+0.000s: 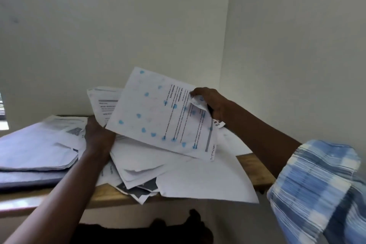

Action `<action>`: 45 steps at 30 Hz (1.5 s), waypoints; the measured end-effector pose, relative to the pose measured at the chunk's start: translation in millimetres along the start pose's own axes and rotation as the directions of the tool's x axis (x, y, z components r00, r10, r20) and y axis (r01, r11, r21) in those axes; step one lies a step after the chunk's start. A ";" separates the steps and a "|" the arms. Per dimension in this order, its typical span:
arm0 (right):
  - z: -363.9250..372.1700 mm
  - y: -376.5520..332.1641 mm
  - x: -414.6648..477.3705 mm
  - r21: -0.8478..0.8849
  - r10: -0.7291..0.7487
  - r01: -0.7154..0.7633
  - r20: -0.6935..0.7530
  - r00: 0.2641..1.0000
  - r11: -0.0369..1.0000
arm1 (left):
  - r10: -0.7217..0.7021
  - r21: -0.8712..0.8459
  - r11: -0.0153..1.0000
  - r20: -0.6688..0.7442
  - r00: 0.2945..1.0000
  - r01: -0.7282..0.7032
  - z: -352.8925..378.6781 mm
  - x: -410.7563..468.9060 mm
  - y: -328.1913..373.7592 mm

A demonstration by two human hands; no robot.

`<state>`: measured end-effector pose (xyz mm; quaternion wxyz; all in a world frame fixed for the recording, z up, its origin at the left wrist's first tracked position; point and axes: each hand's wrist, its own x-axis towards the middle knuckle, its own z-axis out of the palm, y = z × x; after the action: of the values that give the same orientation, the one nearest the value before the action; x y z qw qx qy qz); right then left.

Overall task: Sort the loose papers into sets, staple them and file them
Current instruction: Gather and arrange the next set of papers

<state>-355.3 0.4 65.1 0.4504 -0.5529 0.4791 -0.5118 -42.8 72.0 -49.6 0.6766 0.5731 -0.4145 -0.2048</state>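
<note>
Pinches a blue-dotted sheet [154,117] by its right corner with the right hand [210,103] above the paper heap [188,174], with the left hand [99,136] fingers hidden behind it, hold unclear.

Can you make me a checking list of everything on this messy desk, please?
Surface: wooden table, mostly covered with paper.
Job's things: blue-spotted sheet, printed sheet behind it, loose paper pile underneath; no stapler seen.
Clutter: pale stack at left, maybe envelopes.
Hands: right hand pinches the blue-spotted sheet's crumpled corner; left hand holds the printed sheet.
Cables: nothing seen.
Surroundings: pale walls; window edge far left.
</note>
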 end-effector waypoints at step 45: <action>4.1 80.5 -22.8 -0.387 -0.682 0.562 -0.379 0.625 0.731 | -0.021 -0.194 0.977 0.338 0.941 0.092 17.4 -5.5 20.2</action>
<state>-357.2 12.1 -17.7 0.0368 -0.5816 0.4113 -0.7009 -63.8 70.8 -32.3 0.6463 0.4683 -0.4829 -0.3603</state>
